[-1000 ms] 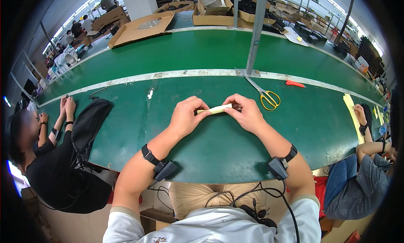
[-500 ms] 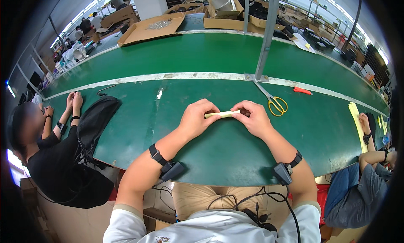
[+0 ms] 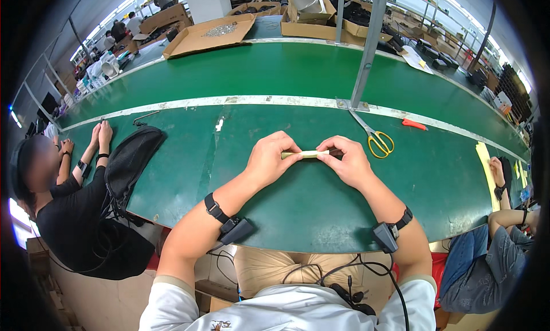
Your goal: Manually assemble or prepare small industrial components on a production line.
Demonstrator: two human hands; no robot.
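A narrow pale-yellow strip (image 3: 309,154), rolled or folded, stretches level between my two hands above the green tabletop (image 3: 309,211). My left hand (image 3: 274,153) pinches its left end between thumb and fingers. At the other end, my right hand (image 3: 345,157) grips it the same way, its fingertips partly hidden behind the strip. Scissors with yellow handles (image 3: 380,144) lie just beyond my right hand, blades pointing away. Further right rests a red-handled tool (image 3: 414,124), perhaps a cutter.
A metal post (image 3: 369,50) rises from the white strip along the table's far side. Left, a person in black (image 3: 80,222) works beside a black bag (image 3: 134,165). A person's hand at right (image 3: 496,170) touches long yellow strips (image 3: 486,173). Beyond the green belt stands a shallow cardboard tray (image 3: 209,36).
The yellow strip between my hands looks straighter and more level. My hands keep their pinch with only slight movement, and the whole view has shifted a little.
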